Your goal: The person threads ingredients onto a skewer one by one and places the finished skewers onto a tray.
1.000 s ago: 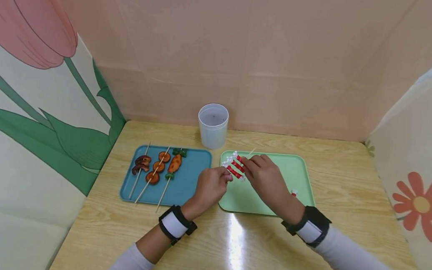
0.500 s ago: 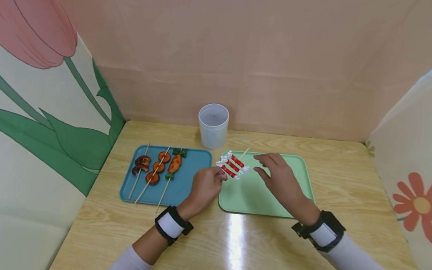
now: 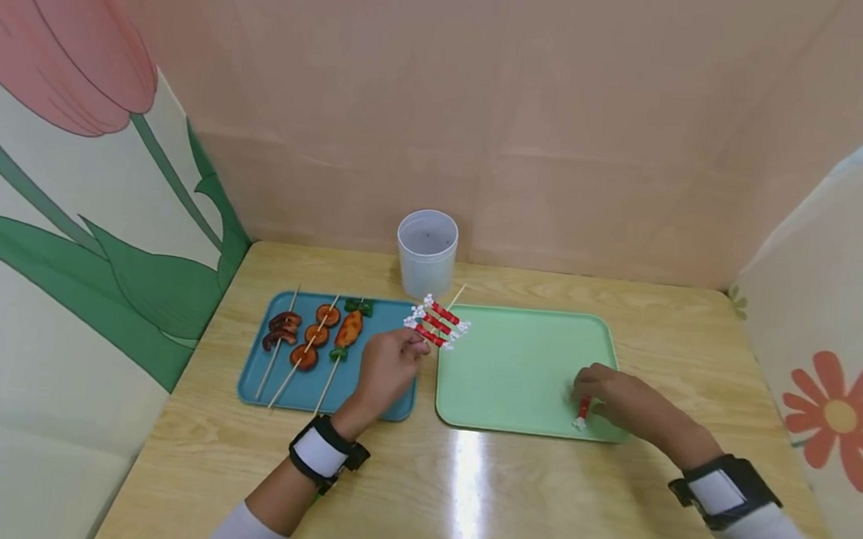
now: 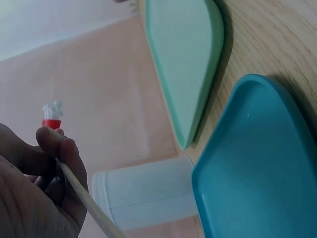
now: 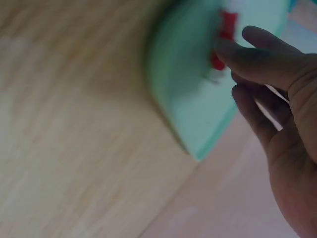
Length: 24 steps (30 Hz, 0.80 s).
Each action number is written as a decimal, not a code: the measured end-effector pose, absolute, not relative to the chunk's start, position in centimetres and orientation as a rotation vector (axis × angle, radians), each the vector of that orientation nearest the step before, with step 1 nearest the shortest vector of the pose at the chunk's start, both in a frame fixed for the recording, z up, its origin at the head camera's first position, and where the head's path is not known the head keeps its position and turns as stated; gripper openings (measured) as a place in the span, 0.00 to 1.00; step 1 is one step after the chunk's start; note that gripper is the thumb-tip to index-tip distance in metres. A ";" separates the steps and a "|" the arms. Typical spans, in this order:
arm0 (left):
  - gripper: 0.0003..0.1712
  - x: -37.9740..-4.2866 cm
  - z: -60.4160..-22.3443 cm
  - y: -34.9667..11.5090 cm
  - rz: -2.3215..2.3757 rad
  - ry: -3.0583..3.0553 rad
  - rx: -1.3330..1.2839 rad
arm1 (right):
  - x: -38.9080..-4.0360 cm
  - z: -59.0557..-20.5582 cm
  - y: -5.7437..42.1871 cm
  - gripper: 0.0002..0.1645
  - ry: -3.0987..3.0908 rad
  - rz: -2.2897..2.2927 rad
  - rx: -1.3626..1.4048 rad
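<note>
My left hand [image 3: 389, 365] pinches a wooden skewer [image 4: 86, 201] whose lower end runs back under the fingers. Red pieces with white, frilly ends [image 3: 435, 320] sit crosswise on that skewer, above the blue tray's right edge and the gap between trays. At the right end of the green tray [image 3: 507, 375], my right hand [image 3: 621, 404] reaches down over a loose red piece with a white end [image 3: 583, 409]. In the right wrist view its thumb overlaps the loose piece [image 5: 228, 27], while the fingers stand apart; whether they touch it is blurred.
On the blue tray [image 3: 380, 404] lie a skewer of brown mushroom-like slices [image 3: 282, 330], a skewer of round mushroom caps [image 3: 317, 335] and one of orange meat with green pieces [image 3: 349, 329]. Behind the trays stands a white cup [image 3: 426, 257], near the back wall.
My right hand has let go of the skewer's pieces and moved right and nearer, down to the loose piece. The left hand has drifted left with the skewer.
</note>
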<state>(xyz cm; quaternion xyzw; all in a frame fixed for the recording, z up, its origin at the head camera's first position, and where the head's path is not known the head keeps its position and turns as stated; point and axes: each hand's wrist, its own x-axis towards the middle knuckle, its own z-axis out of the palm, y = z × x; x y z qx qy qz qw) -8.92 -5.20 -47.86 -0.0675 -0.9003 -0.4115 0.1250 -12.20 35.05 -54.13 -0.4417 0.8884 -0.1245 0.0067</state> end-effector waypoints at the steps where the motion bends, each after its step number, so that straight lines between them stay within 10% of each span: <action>1: 0.02 -8.9 -47.9 -5.2 -1.199 -2.624 -0.197 | -12.2 -54.7 35.2 0.21 2.785 -0.397 -1.421; 11: 0.03 -8.9 -47.8 -5.0 -1.195 -2.638 -0.213 | -12.9 -54.9 34.5 0.14 2.885 -0.547 -1.298; 24: 0.05 -7.7 -48.6 -3.1 -1.121 -2.727 -0.479 | -13.5 -46.4 27.3 0.17 2.903 -1.141 -0.860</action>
